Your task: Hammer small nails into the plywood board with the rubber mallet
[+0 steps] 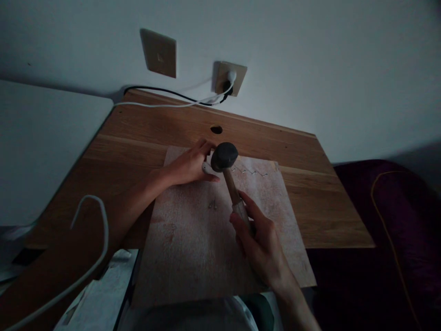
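My right hand [260, 239] grips the wooden handle of a mallet [224, 156] with a dark rounded head, raised over the far part of a pale worn board [193, 248]. Beyond the board's middle, my left hand [195, 163] rests with fingers curled around a small pale thing [208, 169]; the mallet head partly hides the fingertips. To the right of the head runs a row of small nails [254, 173] at the board's far edge, with thin zigzag lines by them. A couple of loose nails [212, 205] lie nearer the board's middle.
Under the board is a wooden desk [310, 207] with a round hole [216, 130]. Black and white cables run to a wall socket [230, 78]. A white cable [103, 230] loops across my left forearm. A white panel [51, 151] stands left; purple fabric [406, 220] lies right.
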Tool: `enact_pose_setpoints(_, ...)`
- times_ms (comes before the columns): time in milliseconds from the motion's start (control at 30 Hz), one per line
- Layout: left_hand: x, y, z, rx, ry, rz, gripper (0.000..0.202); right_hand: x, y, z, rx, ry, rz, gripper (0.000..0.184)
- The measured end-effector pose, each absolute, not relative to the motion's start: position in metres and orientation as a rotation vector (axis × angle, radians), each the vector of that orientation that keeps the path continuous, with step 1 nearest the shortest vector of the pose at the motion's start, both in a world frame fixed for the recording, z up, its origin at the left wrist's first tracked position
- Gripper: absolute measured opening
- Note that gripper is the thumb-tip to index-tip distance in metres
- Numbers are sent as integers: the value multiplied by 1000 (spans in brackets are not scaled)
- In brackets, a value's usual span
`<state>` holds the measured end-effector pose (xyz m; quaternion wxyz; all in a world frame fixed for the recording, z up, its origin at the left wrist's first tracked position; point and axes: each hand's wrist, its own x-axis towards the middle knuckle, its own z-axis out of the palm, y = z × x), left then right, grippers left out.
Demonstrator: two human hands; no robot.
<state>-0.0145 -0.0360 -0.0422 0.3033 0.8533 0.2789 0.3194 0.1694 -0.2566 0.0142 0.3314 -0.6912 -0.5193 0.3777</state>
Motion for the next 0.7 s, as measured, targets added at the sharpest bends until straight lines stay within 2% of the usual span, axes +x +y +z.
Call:
enact_pose_setpoints(100,-15,-38,-41,2275,740,856,72,171,-269,13,-1816,-1249,987,63)
enact_pose_setpoints(233,-21,-45,-28,2305,711,858,32,176,-291,15,-1878,-1068,1012,64)
enact_pose_setpoints(333,-26,-53,-13,2286,519,640,35,182,-302,11,-1931,-1041,996,64)
enact_pose_setpoints(467,-27,-62,-5,2246,321,324,29,190,-307,0,-1938,-1185,896,58)
enact_pose_setpoints(700,-24,-67,-13,2313,309,260,24,189,-305,-6,-1929,-1194,889,55)
